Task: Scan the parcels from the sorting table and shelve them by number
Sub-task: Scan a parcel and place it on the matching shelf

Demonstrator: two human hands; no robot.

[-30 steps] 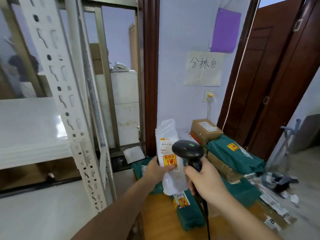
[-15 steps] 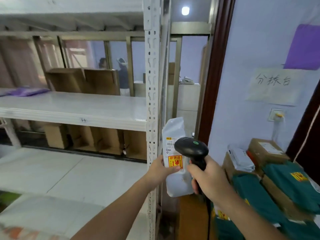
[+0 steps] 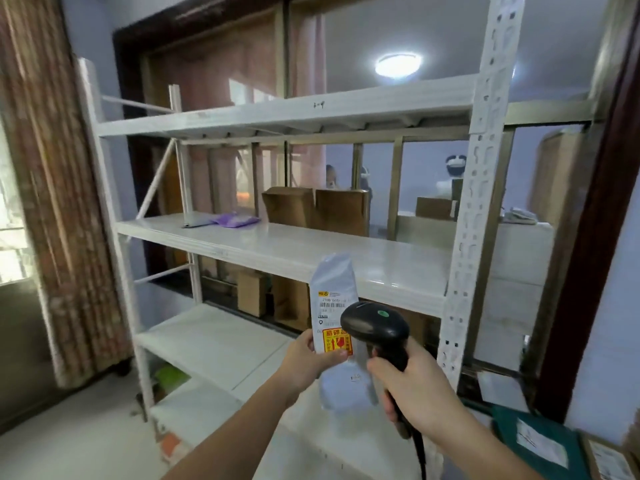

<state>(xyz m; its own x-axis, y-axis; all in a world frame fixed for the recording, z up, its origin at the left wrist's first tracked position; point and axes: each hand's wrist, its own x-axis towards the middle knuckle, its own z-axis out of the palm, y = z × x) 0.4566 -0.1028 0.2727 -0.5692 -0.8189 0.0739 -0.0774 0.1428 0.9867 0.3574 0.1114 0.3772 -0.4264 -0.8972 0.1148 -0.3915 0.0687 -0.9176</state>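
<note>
While the camera faces the white metal shelving unit (image 3: 277, 244) that fills most of the frame, a brown striped curtain (image 3: 45, 188) hangs down the far left edge. Upper-middle left of the frame, on the middle shelf, a purple soft package (image 3: 235, 220) lies flat, just beside a grey flat item (image 3: 197, 221) to its left. Further right on that level two open cardboard boxes (image 3: 317, 209) stand side by side behind the shelf board. Lower left, something green (image 3: 171, 375) and something orange (image 3: 169, 445) sit on the lower shelves, too blurred to identify. Bottom centre, left hand (image 3: 306, 358) grasps the white parcel bag (image 3: 334, 306) by its lower left edge, thumb pressed on the front near the orange-red fragile sticker (image 3: 337, 341); bag held upright in front of the middle shelf edge, shipping label facing the camera, print too small to read. Just right of it, right hand (image 3: 412, 386) is clenched around the handle of the black barcode scanner (image 3: 374, 323), scanner head overlapping the bag's right side, green dot on top, cable dropping to the bottom edge. Right of the hands, a perforated white upright post (image 3: 474, 202) runs top to bottom. Upper centre-right, a round ceiling light (image 3: 398, 64) shows through the glass. Lower right corner: a dark green parcel (image 3: 540, 441) with a white label, a brown box (image 3: 609, 459) touching its right side
</note>
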